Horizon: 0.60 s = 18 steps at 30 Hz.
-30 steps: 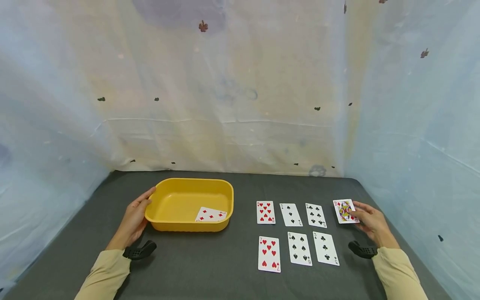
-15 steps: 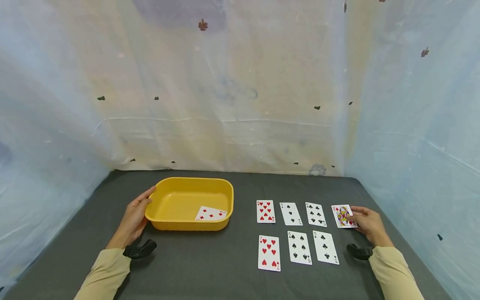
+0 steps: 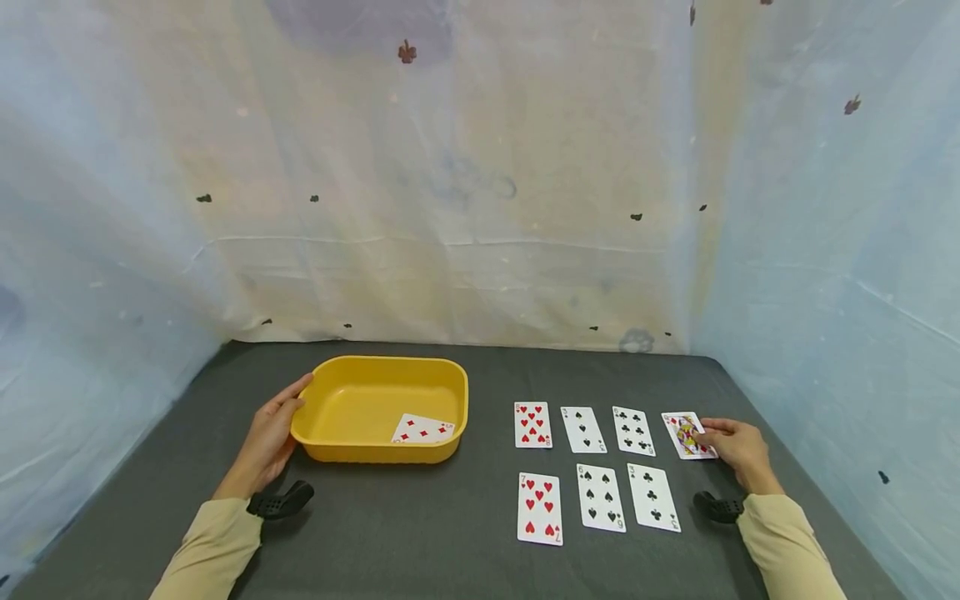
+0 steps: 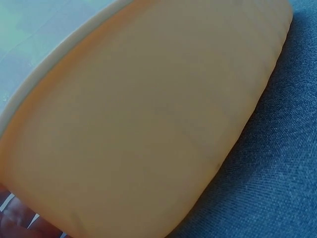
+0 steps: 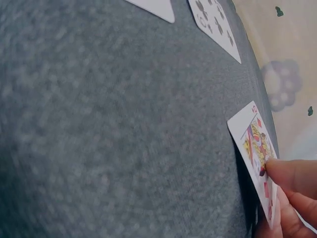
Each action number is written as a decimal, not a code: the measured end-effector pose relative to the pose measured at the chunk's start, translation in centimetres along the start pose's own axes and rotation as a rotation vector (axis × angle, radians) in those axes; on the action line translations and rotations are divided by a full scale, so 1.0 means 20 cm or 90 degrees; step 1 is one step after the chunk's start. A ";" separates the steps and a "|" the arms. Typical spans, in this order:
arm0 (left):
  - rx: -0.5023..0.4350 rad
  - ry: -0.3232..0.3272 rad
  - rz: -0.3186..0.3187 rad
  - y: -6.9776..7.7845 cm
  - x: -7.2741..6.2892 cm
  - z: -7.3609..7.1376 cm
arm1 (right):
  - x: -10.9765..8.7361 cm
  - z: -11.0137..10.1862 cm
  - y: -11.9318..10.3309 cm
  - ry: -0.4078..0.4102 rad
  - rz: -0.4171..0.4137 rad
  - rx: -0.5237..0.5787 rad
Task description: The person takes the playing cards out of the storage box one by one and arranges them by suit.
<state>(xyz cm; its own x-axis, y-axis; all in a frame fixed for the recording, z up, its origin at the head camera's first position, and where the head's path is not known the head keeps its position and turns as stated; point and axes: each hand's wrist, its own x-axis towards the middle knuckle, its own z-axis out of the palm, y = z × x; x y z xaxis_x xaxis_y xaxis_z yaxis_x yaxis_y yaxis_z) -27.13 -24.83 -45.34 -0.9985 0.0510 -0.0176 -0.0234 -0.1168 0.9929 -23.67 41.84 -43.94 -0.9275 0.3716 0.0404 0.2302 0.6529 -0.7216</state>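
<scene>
A yellow plastic tray stands on the left half of the table, with a diamonds playing card lying in its near right corner. My left hand grips the tray's left end; in the left wrist view the tray's wall fills most of the picture, fingers showing at the lower left. Over at the right, my right hand pinches a face card of diamonds, thumb on its face and fingers under it. The right wrist view has this face card tilted close over the cloth, a dark shadow beneath it.
Left of the face card lie an eight of hearts, a spades card and a six of clubs. Nearer are a seven of hearts, a six of spades and a three of clubs. Cloth walls surround the table.
My right hand has moved slightly left and toward me with the face card, mostly in the first half second. The left hand and the tray have stayed put.
</scene>
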 end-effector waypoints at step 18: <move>-0.003 0.008 -0.003 0.00 0.00 0.00 | -0.03 -0.03 0.01 0.016 0.020 -0.024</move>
<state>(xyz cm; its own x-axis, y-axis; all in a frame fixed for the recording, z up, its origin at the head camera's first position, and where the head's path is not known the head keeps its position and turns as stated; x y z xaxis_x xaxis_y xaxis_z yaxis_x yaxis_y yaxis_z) -27.07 -24.75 -45.38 -0.9990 0.0386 -0.0237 -0.0282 -0.1213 0.9922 -22.96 42.23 -43.73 -0.9120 0.4086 0.0359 0.2704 0.6648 -0.6963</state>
